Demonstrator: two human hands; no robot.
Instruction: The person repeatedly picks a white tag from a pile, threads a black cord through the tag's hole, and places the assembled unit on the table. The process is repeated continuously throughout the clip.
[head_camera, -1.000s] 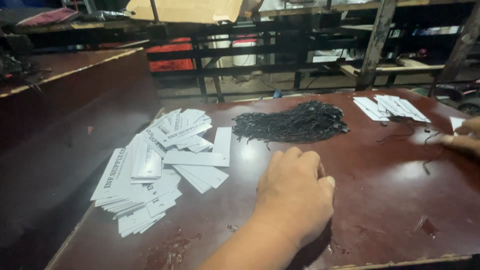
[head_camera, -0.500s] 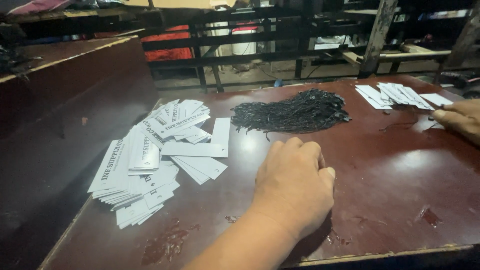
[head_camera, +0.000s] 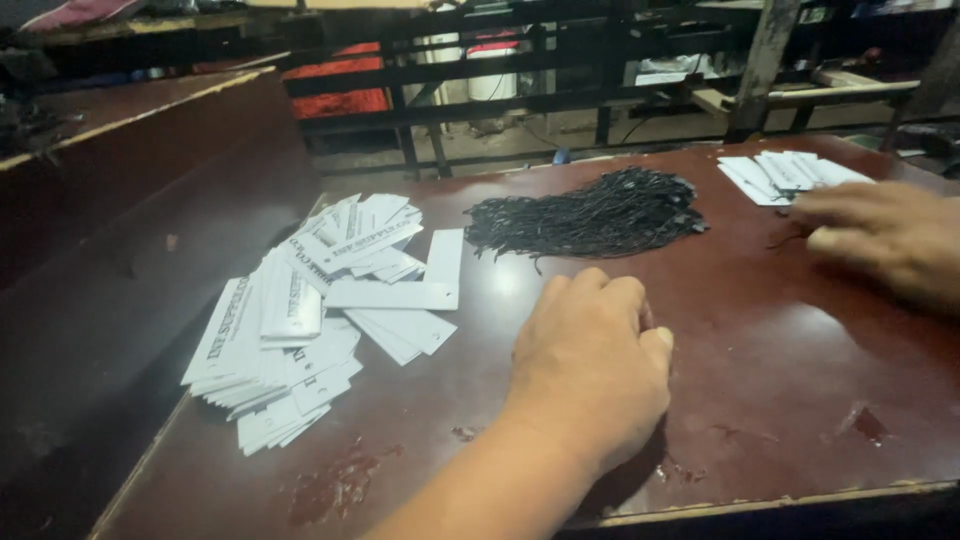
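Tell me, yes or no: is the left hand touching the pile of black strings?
No, the left hand rests on bare tabletop, apart from the black strings.

A dark red-brown worktop (head_camera: 780, 400), glossy and scuffed, fills the view. Behind it runs a black metal railing (head_camera: 520, 70), a second reddish bench (head_camera: 120, 110) on the left, dim concrete floor (head_camera: 560, 135) beyond.

Two bare hands in view, no gloves, no rings, no watch. Left hand (head_camera: 590, 370) seen from the back, knuckles rounded, short nails, with a bare forearm and no sleeve reaching the wrist. Right hand (head_camera: 880, 235) likewise bare, cut off at the frame edge, wrist uncovered, thumbnail short and pale.
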